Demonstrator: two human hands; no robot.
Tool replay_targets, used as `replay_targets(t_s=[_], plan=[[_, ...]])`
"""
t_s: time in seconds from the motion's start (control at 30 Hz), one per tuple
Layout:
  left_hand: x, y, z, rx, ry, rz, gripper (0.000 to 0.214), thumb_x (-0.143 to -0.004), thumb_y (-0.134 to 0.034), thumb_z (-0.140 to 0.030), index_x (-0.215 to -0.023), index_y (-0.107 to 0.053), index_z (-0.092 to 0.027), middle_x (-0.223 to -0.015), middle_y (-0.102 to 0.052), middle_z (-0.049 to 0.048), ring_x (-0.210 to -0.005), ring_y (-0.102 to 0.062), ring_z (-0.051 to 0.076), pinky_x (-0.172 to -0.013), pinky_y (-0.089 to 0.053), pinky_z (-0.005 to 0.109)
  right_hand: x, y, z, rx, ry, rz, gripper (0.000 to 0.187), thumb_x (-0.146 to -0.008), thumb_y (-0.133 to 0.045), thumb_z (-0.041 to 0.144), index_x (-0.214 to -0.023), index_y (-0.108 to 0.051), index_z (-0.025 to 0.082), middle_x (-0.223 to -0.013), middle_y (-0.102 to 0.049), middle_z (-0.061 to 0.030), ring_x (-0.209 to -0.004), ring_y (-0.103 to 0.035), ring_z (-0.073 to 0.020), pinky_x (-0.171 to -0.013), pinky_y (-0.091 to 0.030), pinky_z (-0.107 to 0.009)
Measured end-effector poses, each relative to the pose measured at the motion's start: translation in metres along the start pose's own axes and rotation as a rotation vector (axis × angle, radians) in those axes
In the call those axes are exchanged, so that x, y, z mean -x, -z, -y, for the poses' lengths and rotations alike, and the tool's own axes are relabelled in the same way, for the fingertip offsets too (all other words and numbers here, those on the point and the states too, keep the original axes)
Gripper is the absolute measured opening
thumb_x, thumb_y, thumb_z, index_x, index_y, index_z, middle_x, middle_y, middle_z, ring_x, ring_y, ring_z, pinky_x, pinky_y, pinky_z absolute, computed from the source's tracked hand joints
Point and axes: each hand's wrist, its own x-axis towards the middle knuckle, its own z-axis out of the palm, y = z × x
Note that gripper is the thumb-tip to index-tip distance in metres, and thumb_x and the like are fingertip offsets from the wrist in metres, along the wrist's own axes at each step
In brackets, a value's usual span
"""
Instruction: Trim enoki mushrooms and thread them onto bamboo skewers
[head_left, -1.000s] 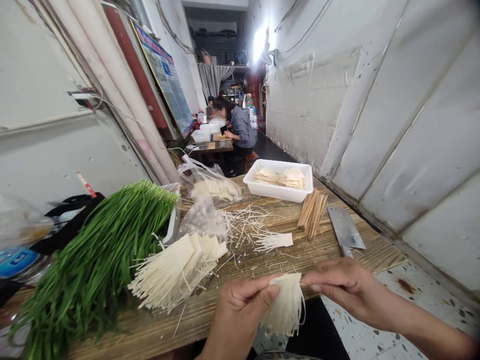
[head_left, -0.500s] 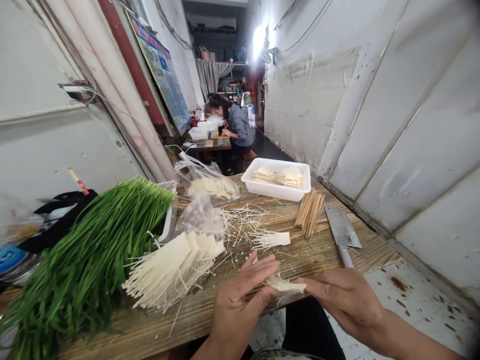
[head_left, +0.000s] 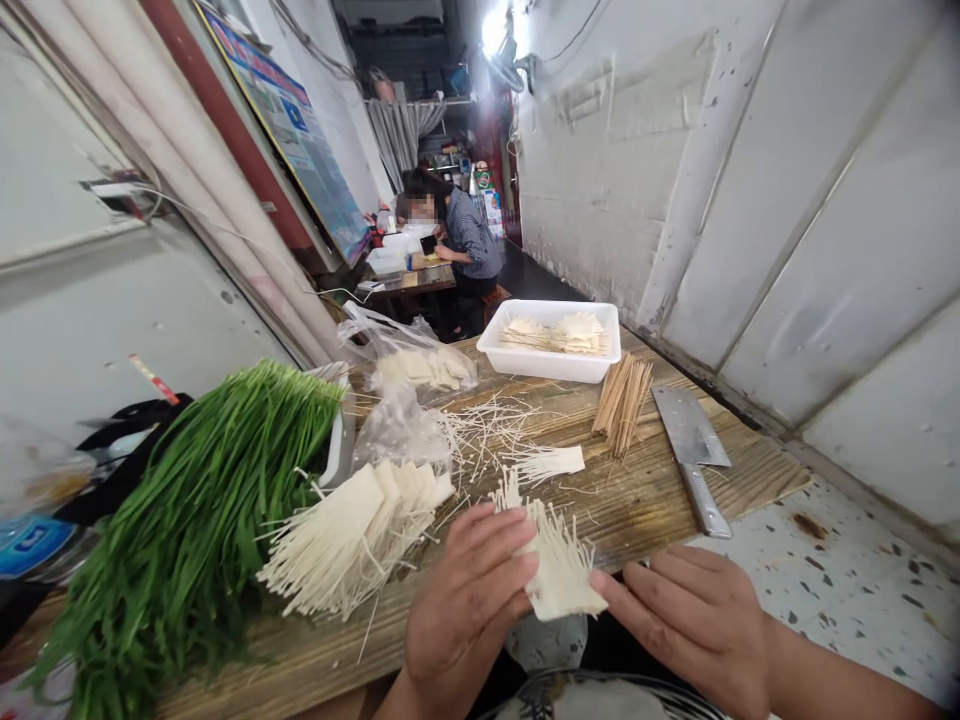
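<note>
Hands (head_left: 540,605) sit apart, nearer than the white tub (head_left: 547,362), with a flat enoki piece (head_left: 561,572) between them above the bench's edge: the left is clamped on its left side; the right puts a fingertip to its lower right corner, and I cannot tell if it grips. The piece's long axis runs away from the person, cut base near, stem tips fanning towards the tub and slightly left.

Near-left of the tub on the wooden bench (head_left: 300,668) lie stacked enoki slabs (head_left: 352,535); farther left, long green leaves (head_left: 202,500) beside a white tray (head_left: 343,440). Near-right of it is a cleaver (head_left: 686,430); just off its near right corner, wooden skewers (head_left: 622,405). To its left, a clear plastic bag (head_left: 386,328) holds pale slices (head_left: 424,370). The tub contains 2 heaps of skewered pale pieces (head_left: 581,330).
</note>
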Motion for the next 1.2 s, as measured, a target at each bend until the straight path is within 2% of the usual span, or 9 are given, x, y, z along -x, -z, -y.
replay_targets(t_s=[0.1, 0.2, 0.4, 0.63, 0.9, 1.0, 1.07, 1.13, 1.2], plan=[[0.002, 0.001, -0.006, 0.087, 0.024, 0.046, 0.028, -0.083, -0.058, -0.010, -0.108, -0.062, -0.024, -0.108, -0.072, 0.0040, -0.103, -0.065, 0.020, -0.099, -0.045, 0.043, 0.000, 0.001, 0.004, 0.009, 0.008, -0.006, 0.040, -0.091, -0.032, 0.012, -0.124, -0.053, 0.004, -0.077, -0.066, -0.0076, -0.059, -0.053, -0.0167, -0.048, -0.033, -0.032], [0.008, 0.004, -0.017, 0.196, 0.082, 0.052, 0.030, -0.081, -0.063, -0.013, -0.108, -0.063, -0.027, -0.100, -0.074, 0.0015, -0.093, -0.069, 0.018, -0.091, -0.052, 0.040, 0.001, 0.007, 0.013, -0.011, -0.015, -0.002, 0.035, -0.089, -0.043, 0.014, -0.120, -0.056, 0.006, -0.073, -0.065, -0.0055, -0.056, -0.051, -0.0154, -0.048, -0.031, -0.031], [0.021, 0.010, -0.039, 0.306, 0.208, 0.092, 0.035, -0.080, -0.066, -0.016, -0.111, -0.063, -0.031, -0.097, -0.075, 0.0009, -0.086, -0.071, 0.019, -0.083, -0.058, 0.038, 0.008, 0.026, 0.028, -0.226, -0.076, 0.147, 0.039, -0.090, -0.045, 0.020, -0.127, -0.052, 0.007, -0.074, -0.066, -0.0072, -0.055, -0.050, -0.0166, -0.046, -0.035, -0.033], [0.026, -0.003, -0.047, 0.509, 0.507, -0.006, 0.029, -0.079, -0.067, -0.017, -0.102, -0.069, -0.034, -0.091, -0.076, -0.0001, -0.084, -0.071, 0.019, -0.080, -0.058, 0.034, 0.010, 0.028, 0.030, -0.536, -0.408, 0.257, 0.033, -0.095, -0.040, 0.029, -0.124, -0.055, 0.025, -0.064, -0.058, -0.0007, -0.050, -0.048, -0.0135, -0.047, -0.040, -0.027], [0.028, -0.012, -0.049, 0.579, 0.679, -0.103, 0.033, -0.071, -0.070, -0.005, -0.090, -0.073, -0.031, -0.087, -0.076, -0.0023, -0.078, -0.072, 0.017, -0.073, -0.059, 0.025, -0.016, 0.039, 0.024, -0.781, -0.546, 0.389, 0.026, -0.093, -0.040, 0.015, -0.108, -0.061, 0.021, -0.073, -0.061, -0.0020, -0.062, -0.056, -0.0115, -0.053, -0.042, -0.021], [0.028, -0.014, -0.048, 0.593, 0.789, -0.055, 0.026, -0.074, -0.071, -0.012, -0.090, -0.074, -0.032, -0.086, -0.077, -0.0025, -0.076, -0.072, 0.015, -0.071, -0.059, 0.022, -0.017, 0.038, 0.022, -0.813, -0.617, 0.409, 0.023, -0.093, -0.041, 0.013, -0.100, -0.062, 0.021, -0.072, -0.059, -0.0002, -0.061, -0.056, -0.0100, -0.053, -0.040, -0.020], [0.026, -0.013, -0.047, 0.598, 0.848, -0.024, 0.033, -0.071, -0.075, -0.025, -0.102, -0.070, -0.032, -0.090, -0.076, -0.0006, -0.079, -0.072, 0.017, -0.073, -0.059, 0.024, -0.019, 0.036, 0.022, -0.794, -0.645, 0.388, 0.021, -0.093, -0.042, 0.014, -0.099, -0.061, 0.021, -0.071, -0.058, 0.0008, -0.061, -0.055, -0.0093, -0.053, -0.039, -0.020], [0.022, -0.010, -0.045, 0.534, 0.818, 0.028, 0.050, -0.065, -0.078, -0.034, -0.113, -0.065, -0.031, -0.097, -0.075, 0.0026, -0.087, -0.071, 0.020, -0.079, -0.058, 0.028, -0.024, 0.035, 0.022, -0.758, -0.622, 0.383, 0.020, -0.094, -0.042, 0.015, -0.097, -0.061, 0.020, -0.071, -0.058, 0.0007, -0.062, -0.055, -0.0092, -0.054, -0.039, -0.020], [0.016, -0.006, -0.042, 0.405, 0.661, 0.123, 0.050, -0.065, -0.079, -0.033, -0.112, -0.065, -0.029, -0.100, -0.074, 0.0036, -0.092, -0.070, 0.020, -0.084, -0.055, 0.029, -0.029, 0.037, 0.022, -0.719, -0.543, 0.403, 0.022, -0.095, -0.040, 0.017, -0.093, -0.061, 0.018, -0.072, -0.059, -0.0006, -0.062, -0.055, -0.0101, -0.054, -0.039, -0.022]])
